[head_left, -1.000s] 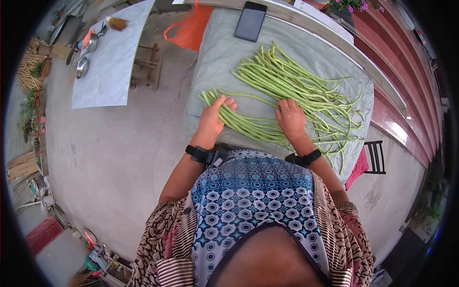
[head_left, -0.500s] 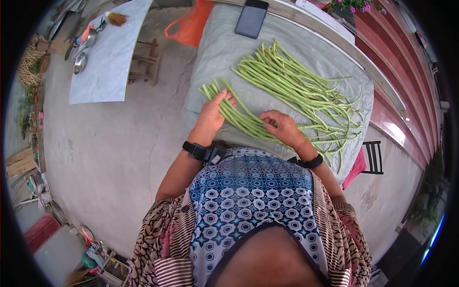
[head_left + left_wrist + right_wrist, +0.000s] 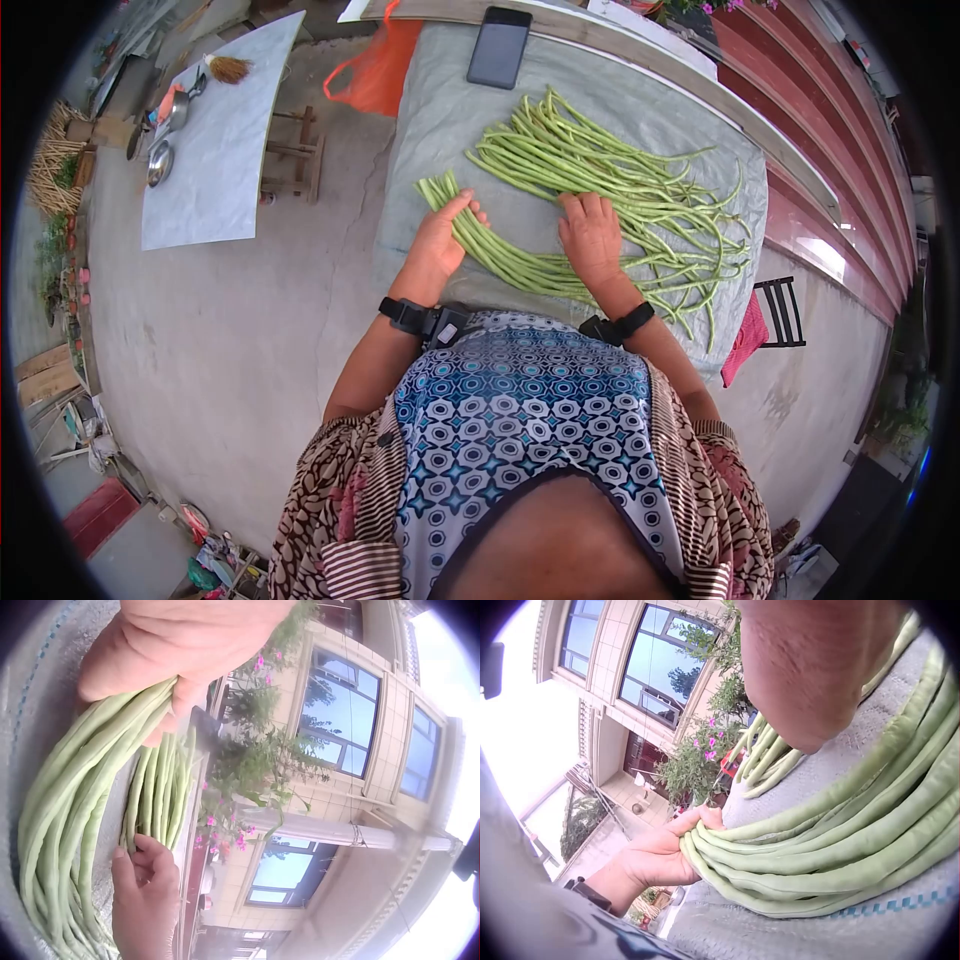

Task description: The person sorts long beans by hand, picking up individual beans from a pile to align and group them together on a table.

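In the head view my left hand (image 3: 437,243) grips a bundle of long green beans (image 3: 507,258) near its ends, thumb across the top. The bundle curves rightward over the grey cloth, below a larger pile of beans (image 3: 600,165). My right hand (image 3: 592,240) is at the pile's lower left edge, fingers bent down onto the beans. From the left wrist view, the right hand (image 3: 146,904) has thumb and fingers curled at the ends of the pile's beans (image 3: 156,791). The right wrist view shows the left hand (image 3: 664,851) round the held bundle (image 3: 795,870).
A phone (image 3: 499,47) lies at the cloth's far edge, with an orange bag (image 3: 375,75) hanging at the far left corner. Another table (image 3: 215,140) with metal bowls and a brush stands further left. Red steps (image 3: 800,120) and a black rack (image 3: 780,312) are on the right.
From the held bundle, my right hand has moved up and away to the pile's lower edge. The bean it was near, angled off the bundle, now lies in with the others. My left hand keeps its grip.
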